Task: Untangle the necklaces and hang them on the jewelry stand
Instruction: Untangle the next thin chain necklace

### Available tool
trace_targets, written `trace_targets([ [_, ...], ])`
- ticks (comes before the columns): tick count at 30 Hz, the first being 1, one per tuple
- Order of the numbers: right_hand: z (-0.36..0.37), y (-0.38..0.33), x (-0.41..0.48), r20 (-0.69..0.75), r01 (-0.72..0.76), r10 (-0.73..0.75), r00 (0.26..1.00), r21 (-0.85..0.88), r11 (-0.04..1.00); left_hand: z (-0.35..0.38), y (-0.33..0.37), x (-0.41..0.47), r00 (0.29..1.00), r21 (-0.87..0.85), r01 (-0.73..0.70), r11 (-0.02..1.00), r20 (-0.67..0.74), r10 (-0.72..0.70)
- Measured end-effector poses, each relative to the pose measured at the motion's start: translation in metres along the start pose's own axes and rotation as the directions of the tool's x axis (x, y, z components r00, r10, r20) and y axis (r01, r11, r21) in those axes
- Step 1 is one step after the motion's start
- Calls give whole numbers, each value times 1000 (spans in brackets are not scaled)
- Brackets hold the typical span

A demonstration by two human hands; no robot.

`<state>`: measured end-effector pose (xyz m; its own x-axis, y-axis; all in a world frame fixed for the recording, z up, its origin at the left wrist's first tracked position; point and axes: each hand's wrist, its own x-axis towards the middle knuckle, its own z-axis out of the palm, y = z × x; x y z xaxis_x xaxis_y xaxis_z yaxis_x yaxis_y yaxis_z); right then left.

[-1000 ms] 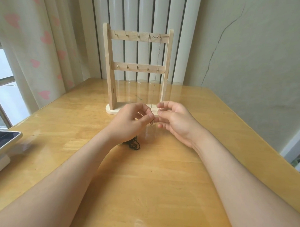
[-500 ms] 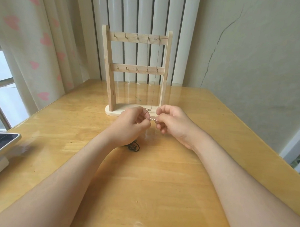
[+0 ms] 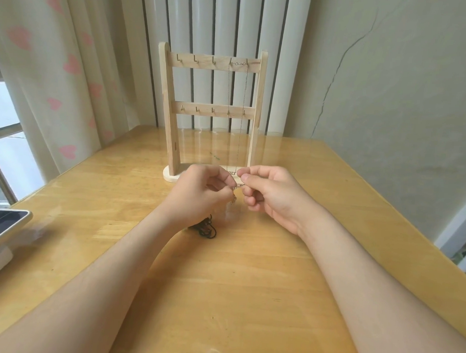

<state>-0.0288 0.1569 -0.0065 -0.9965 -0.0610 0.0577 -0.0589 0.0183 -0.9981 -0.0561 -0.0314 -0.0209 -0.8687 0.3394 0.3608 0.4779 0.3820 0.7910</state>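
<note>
A: The left hand [image 3: 199, 193] and right hand [image 3: 273, 196] each pinch 1 thin gold chain necklace [image 3: 238, 187], just in front of the pale wooden jewelry stand [image 3: 173, 108].

B: A hard tug could tighten a knot or snap it. The black cord tangle [image 3: 206, 228] beneath might snag.

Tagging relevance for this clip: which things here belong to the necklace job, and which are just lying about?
Job: wooden jewelry stand; necklace hanging on it; fine chain pinched between left hand and right hand; dark cord tangle on table.
Lying about: dark-screened device at left edge; heart-print curtain.
</note>
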Motion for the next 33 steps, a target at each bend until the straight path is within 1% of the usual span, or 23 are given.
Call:
trace_targets([
  [4,3,-1,-1,-30,-34,37,999,99,995,0,2,-1,1000,-15,22,1000,-13,-23],
  [7,4,-1,-1,-43,-68,76,996,165,984,0,3,-2,1000,-43,25,999,19,-24],
  [10,4,-3,0,-25,-105,116,993,278,955,0,3,-2,998,-84,44,996,52,-39],
  [12,2,-4,0,-19,-100,110,994,298,949,1,3,-1,997,-100,54,994,66,-48],
  [15,2,-3,-2,-48,-33,44,998,205,978,1,1,0,997,-96,57,994,64,-51],
  [18,4,-2,-3,-107,72,-69,992,23,997,0,-4,1,998,-106,45,993,58,-39],
  [22,5,1,-6,-144,154,-188,972,-215,964,1,-6,2,998,-108,41,993,57,-36],
  [30,8,6,-3,-155,240,-333,930,-429,871,-1,-7,4,997,-40,61,997,50,-59],
  [33,7,7,-2,-158,244,-356,921,-477,844,-1,-7,4,997,-27,56,998,60,-54],
])
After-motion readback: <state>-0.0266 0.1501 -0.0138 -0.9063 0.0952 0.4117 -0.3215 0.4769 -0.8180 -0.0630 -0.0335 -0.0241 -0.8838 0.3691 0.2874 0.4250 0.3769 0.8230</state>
